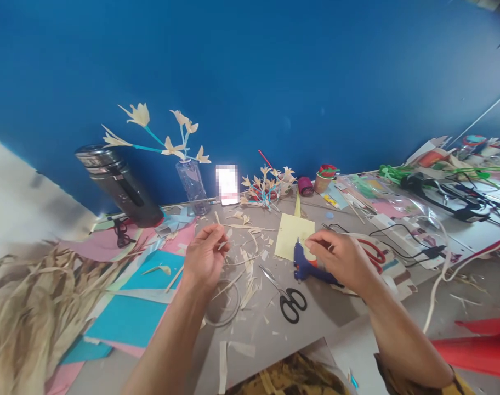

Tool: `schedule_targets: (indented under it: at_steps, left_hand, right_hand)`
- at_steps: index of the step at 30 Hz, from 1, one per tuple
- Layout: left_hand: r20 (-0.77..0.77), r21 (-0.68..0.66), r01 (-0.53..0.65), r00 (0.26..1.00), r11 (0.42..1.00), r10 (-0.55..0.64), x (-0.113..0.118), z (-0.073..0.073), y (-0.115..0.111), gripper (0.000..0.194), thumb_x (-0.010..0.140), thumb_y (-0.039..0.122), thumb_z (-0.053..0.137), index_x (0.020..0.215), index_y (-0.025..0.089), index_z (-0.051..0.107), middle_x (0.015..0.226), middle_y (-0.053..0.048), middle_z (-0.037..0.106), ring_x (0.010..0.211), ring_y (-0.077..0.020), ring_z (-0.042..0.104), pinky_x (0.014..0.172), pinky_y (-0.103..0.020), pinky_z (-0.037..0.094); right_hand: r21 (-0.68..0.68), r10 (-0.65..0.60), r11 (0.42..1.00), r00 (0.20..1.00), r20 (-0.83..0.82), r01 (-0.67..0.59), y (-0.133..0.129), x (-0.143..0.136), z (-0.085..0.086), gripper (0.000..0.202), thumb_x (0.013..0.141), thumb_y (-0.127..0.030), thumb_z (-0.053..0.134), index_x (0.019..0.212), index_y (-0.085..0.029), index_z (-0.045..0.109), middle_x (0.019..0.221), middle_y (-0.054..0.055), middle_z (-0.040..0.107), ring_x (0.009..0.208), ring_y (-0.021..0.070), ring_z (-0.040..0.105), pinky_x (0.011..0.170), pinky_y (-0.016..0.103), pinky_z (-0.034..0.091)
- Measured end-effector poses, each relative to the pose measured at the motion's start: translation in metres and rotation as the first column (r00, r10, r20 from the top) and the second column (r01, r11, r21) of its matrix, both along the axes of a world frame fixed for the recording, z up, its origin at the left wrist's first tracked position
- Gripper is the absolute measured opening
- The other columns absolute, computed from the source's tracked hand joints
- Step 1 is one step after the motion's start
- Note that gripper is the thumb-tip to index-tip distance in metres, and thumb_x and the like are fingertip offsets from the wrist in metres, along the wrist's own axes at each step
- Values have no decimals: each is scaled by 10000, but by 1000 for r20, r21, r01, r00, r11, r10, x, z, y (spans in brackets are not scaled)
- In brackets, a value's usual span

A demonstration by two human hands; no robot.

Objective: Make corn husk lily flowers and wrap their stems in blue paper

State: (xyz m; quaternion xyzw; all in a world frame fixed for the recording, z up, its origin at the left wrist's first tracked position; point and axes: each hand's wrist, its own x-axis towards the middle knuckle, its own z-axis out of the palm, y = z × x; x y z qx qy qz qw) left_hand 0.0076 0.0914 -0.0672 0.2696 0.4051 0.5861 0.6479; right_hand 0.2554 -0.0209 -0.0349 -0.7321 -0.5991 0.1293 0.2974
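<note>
My left hand (206,253) is raised over the middle of the table, its fingers pinched on a small pale strip (217,218) that sticks up past the fingertips. To the right, my right hand (336,255) hovers beside a blue glue gun (302,264), fingertips pressed together; what they hold, if anything, is too small to tell. The glue gun stands at the edge of a yellow paper sheet (289,233). Between the hands and nearer me lie scissors with black handles (291,305). Pale husk scraps (250,280) are scattered around them.
Left are dried husks (32,312), blue sheets (126,321) and a dark flask (124,189). Husk flowers stand in a clear vase (192,186) near a bright phone (227,185). A power strip (402,238), cables and a red-handled tool (371,253) lie right.
</note>
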Motion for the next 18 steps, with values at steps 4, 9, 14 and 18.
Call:
schedule_targets:
  at_steps: [4, 9, 14, 18]
  left_hand:
    - [9, -57, -6, 1000, 998, 7, -7, -19, 7, 362, 488, 268, 902, 707, 164, 633, 625, 38, 566, 600, -91, 527, 542, -218, 414]
    - [-3, -99, -46, 999, 994, 46, -12, -41, 15, 376, 472, 271, 887, 733, 164, 638, 612, 48, 574, 576, -88, 532, 536, -216, 411]
    - [31, -134, -37, 999, 990, 41, -13, -51, 16, 356, 456, 245, 860, 712, 167, 625, 593, 55, 560, 545, -82, 533, 517, -210, 393]
    - [36, -159, -47, 998, 986, 53, -10, -54, 16, 339, 456, 230, 833, 712, 170, 619, 580, 58, 554, 528, -78, 525, 506, -207, 384]
  right_hand:
    - [-111, 34, 994, 988, 151, -17, 38, -32, 16, 264, 901, -382, 526, 790, -246, 723, 750, 6, 744, 684, 176, 643, 588, 255, 373]
    - [-312, 97, 949, 890, 445, 52, 97, -57, 12, 253, 903, -259, 511, 953, -220, 756, 976, 97, 768, 902, 248, 703, 714, 296, 442]
    - [-417, 133, 904, 869, 477, 91, 113, -58, -15, 277, 898, -196, 525, 1032, -186, 768, 1068, 158, 760, 1010, 288, 704, 818, 345, 483]
    - [-478, 188, 876, 870, 456, 62, 108, -62, -29, 277, 903, -218, 545, 1073, -205, 762, 1095, 142, 761, 1036, 285, 702, 829, 342, 491]
